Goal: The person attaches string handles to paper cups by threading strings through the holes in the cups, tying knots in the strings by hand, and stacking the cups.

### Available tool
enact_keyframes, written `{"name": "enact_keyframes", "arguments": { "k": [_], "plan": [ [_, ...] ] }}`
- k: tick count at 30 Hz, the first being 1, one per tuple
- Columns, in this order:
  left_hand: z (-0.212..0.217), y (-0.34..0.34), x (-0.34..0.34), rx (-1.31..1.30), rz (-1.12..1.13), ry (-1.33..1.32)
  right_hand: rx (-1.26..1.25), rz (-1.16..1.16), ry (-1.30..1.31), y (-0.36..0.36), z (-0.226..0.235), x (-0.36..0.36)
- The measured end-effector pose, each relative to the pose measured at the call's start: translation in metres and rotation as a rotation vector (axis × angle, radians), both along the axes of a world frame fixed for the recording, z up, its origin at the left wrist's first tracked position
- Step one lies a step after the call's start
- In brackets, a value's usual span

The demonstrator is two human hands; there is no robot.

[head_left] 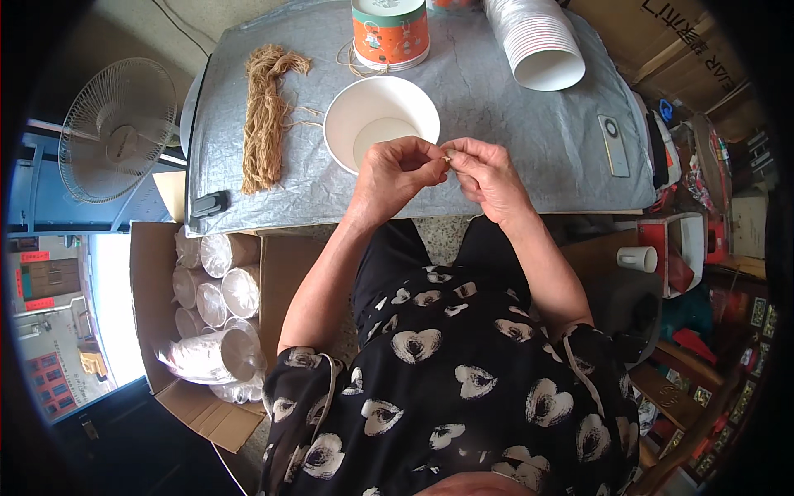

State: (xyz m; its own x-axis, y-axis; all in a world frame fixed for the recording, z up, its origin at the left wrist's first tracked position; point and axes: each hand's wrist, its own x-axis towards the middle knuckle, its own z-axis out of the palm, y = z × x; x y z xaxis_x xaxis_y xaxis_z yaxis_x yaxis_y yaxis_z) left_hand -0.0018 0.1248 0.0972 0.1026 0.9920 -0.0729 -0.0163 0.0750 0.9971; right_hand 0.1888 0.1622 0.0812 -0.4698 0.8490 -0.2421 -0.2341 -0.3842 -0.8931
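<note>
Just past the table's near edge, my left hand (pixel 392 175) and my right hand (pixel 488 177) meet fingertip to fingertip. Both pinch a small tan piece of twine (pixel 447 157), most of it hidden by the fingers. Right behind them a white paper bucket (pixel 335 126) stands with its open mouth toward me; my left hand overlaps its near rim. A strand of twine (pixel 308 124) comes out at the bucket's left side. Farther left lies a long bundle of tan twine (pixel 263 124). An orange and green printed paper bucket (pixel 391 43) with a twine handle stands at the back.
A stack of nested white paper buckets (pixel 546 54) lies back right. A phone (pixel 614 145) is near the table's right edge, a small black object (pixel 210 203) at its left corner. Below left is a carton (pixel 149 306) with plastic-wrapped stacks; a fan (pixel 122 136) stands beyond.
</note>
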Motion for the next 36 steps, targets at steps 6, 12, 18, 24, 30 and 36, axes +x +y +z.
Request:
{"name": "enact_keyframes", "arguments": {
  "k": [6, 12, 18, 24, 30, 36],
  "plan": [
    [0.000, 0.001, 0.000, -0.029, 0.007, -0.042, 0.012, 0.047, -0.016, 0.003, -0.004, 0.006],
    [0.001, 0.000, 0.001, -0.027, 0.018, -0.070, 0.204, 0.119, -0.096, 0.007, -0.001, 0.009],
    [0.002, -0.001, 0.001, -0.022, 0.010, -0.030, 0.287, 0.193, -0.055, 0.008, -0.001, 0.009],
    [-0.003, -0.003, 0.002, 0.012, 0.019, -0.126, 0.194, 0.056, 0.072, -0.002, -0.015, 0.003],
    [-0.004, -0.003, 0.000, -0.027, 0.016, -0.161, 0.054, -0.029, 0.128, -0.011, -0.011, 0.005],
    [-0.002, -0.002, 0.002, -0.035, 0.039, -0.139, 0.246, -0.025, -0.060, -0.007, -0.003, 0.006]
  ]
}}
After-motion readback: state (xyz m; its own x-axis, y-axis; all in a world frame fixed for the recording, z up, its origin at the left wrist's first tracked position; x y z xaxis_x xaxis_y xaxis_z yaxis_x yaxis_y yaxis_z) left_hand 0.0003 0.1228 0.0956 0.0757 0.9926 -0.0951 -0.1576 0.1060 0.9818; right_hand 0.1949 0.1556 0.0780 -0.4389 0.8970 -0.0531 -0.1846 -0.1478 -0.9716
